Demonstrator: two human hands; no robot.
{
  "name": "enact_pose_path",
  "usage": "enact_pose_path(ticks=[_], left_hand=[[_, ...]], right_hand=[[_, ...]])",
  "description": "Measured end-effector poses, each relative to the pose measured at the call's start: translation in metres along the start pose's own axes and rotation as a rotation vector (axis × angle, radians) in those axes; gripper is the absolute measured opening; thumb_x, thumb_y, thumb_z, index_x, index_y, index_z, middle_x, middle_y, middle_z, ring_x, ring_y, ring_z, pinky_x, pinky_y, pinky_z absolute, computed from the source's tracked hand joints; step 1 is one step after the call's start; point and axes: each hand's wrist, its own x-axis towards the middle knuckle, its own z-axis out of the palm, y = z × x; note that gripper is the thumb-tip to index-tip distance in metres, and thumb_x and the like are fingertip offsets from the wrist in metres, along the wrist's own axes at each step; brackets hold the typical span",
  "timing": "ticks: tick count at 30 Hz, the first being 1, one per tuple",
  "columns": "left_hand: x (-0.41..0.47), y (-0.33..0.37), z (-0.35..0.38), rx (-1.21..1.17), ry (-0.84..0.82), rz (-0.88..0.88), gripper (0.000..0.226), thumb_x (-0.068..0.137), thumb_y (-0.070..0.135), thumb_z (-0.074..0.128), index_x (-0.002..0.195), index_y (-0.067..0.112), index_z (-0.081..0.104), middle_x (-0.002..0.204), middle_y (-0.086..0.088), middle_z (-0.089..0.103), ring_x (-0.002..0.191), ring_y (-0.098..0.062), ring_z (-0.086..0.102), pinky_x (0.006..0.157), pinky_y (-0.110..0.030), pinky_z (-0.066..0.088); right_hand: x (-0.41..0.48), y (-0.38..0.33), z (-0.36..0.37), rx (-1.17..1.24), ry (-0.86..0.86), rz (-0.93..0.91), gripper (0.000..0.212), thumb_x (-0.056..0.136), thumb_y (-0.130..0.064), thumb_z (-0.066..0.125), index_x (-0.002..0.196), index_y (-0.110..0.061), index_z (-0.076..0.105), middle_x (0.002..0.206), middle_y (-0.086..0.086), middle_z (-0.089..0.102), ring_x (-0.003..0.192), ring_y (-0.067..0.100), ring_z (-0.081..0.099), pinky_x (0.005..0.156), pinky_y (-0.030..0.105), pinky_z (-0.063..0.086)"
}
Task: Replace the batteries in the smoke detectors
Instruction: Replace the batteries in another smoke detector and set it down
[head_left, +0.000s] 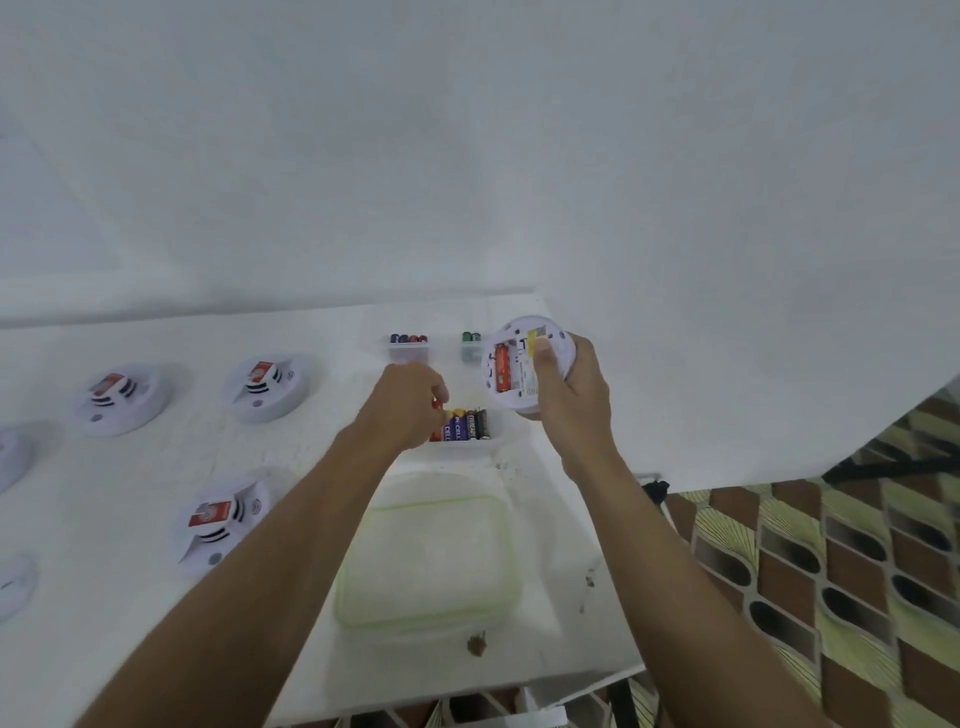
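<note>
1. Smoke detector (519, 375), white, round. Held above the table's far right corner, back side toward the camera and its battery bay open. One orange-red battery (501, 369) sits in the bay's left slot. A yellow label (535, 339) lies partly under the thumb, and its print is too small to read.
2. Right hand (569, 400). It grips the detector by its rim, with the thumb across the back.
3. Left hand (410, 405). Its fingers are curled at the left end of the clear tray (494, 441), pinching a red-tipped battery (439, 404).
4. Row of batteries (465, 426) in that tray. A purple one with a yellow end reads "CELL". A black one carries white lettering too blurred to read with certainty.
5. Two small clear tubs at the table's back edge. The left tub (410, 353) holds dark blue and red batteries, and the right tub (469, 349) holds green ones.
6. Three more detectors on the white table (104, 499), face up, each with a red tag: far left (122, 400), far middle (267, 388) and near (221, 519). The tag print is not legible.
7. Clear lid with a green rim (423, 561), lying flat just in front of the tray.
</note>
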Motion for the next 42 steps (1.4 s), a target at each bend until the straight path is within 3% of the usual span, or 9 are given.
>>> enact_pose_path(ticks=[13,18,23,27,30,34,37,39,42], left_hand=[[0.005,-0.002,0.002,-0.023,0.046,-0.054,0.028,0.086,0.023,0.073,0.110,0.010,0.068,0.108,-0.005,0.067,0.085,-0.013,0.056,0.075,-0.021,0.039],[-0.014,0.013,-0.016,-0.187,0.417,0.210,0.019,0.086,0.012,0.070,0.105,0.012,0.070,0.099,0.001,0.070,0.082,-0.008,0.062,0.075,-0.020,0.052],[-0.035,0.023,-0.018,-0.175,0.394,0.418,0.037,0.082,0.009,0.073,0.117,0.019,0.071,0.120,0.008,0.068,0.111,-0.003,0.057,0.096,-0.014,0.040],[-0.039,0.021,-0.009,-0.157,0.413,0.424,0.033,0.080,0.005,0.073,0.110,0.018,0.075,0.115,0.007,0.071,0.113,0.005,0.053,0.086,0.006,0.032],[-0.038,0.019,-0.006,-0.144,0.401,0.458,0.033,0.076,0.000,0.076,0.106,0.013,0.076,0.109,0.000,0.073,0.112,-0.008,0.061,0.084,0.008,0.033],[-0.036,0.017,-0.008,-0.087,0.422,0.533,0.018,0.073,0.006,0.074,0.089,0.012,0.080,0.083,-0.003,0.077,0.083,-0.003,0.068,0.075,0.009,0.032],[-0.036,0.017,-0.007,-0.065,0.440,0.518,0.009,0.073,0.010,0.071,0.077,0.012,0.079,0.062,-0.002,0.070,0.069,-0.006,0.046,0.061,0.002,0.031],[-0.036,0.018,-0.007,-0.061,0.468,0.516,0.008,0.072,0.008,0.070,0.073,0.011,0.077,0.057,-0.003,0.067,0.069,-0.004,0.039,0.060,0.007,0.027],[-0.037,0.018,-0.009,-0.054,0.488,0.549,0.010,0.070,0.007,0.073,0.076,0.011,0.079,0.064,-0.003,0.072,0.090,-0.010,0.052,0.062,0.009,0.029]], right_hand=[[0.010,0.007,0.000,0.069,-0.103,0.027,0.022,0.103,-0.034,0.052,0.124,-0.027,0.052,0.115,-0.005,0.063,0.102,0.007,0.064,0.057,0.019,0.056],[0.011,0.011,0.006,0.059,-0.113,0.024,0.025,0.103,-0.037,0.052,0.126,-0.025,0.052,0.112,-0.008,0.064,0.104,0.011,0.066,0.066,0.030,0.062],[0.014,0.013,0.011,0.025,-0.114,0.007,0.026,0.103,-0.036,0.053,0.127,-0.026,0.055,0.110,-0.011,0.066,0.103,0.011,0.067,0.083,0.047,0.061],[0.012,0.012,0.016,-0.018,-0.121,-0.017,0.028,0.102,-0.036,0.054,0.127,-0.024,0.057,0.108,-0.013,0.067,0.100,0.008,0.068,0.083,0.046,0.061],[0.012,0.010,0.016,-0.055,-0.131,-0.032,0.029,0.102,-0.038,0.054,0.127,-0.023,0.058,0.107,-0.014,0.066,0.100,0.008,0.067,0.083,0.046,0.061],[0.014,0.008,0.015,-0.093,-0.168,-0.049,0.025,0.102,-0.035,0.053,0.124,-0.024,0.060,0.103,-0.015,0.067,0.096,0.006,0.067,0.082,0.046,0.061],[0.017,0.006,0.015,-0.129,-0.209,-0.067,0.025,0.102,-0.035,0.054,0.123,-0.024,0.061,0.103,-0.012,0.069,0.095,0.008,0.068,0.080,0.046,0.061],[0.019,0.006,0.014,-0.120,-0.232,-0.052,0.024,0.101,-0.035,0.054,0.121,-0.024,0.062,0.103,-0.009,0.070,0.095,0.011,0.069,0.080,0.047,0.061],[0.022,0.004,0.012,-0.088,-0.258,-0.039,0.021,0.101,-0.033,0.055,0.118,-0.025,0.064,0.101,-0.010,0.071,0.093,0.011,0.070,0.078,0.046,0.062]])
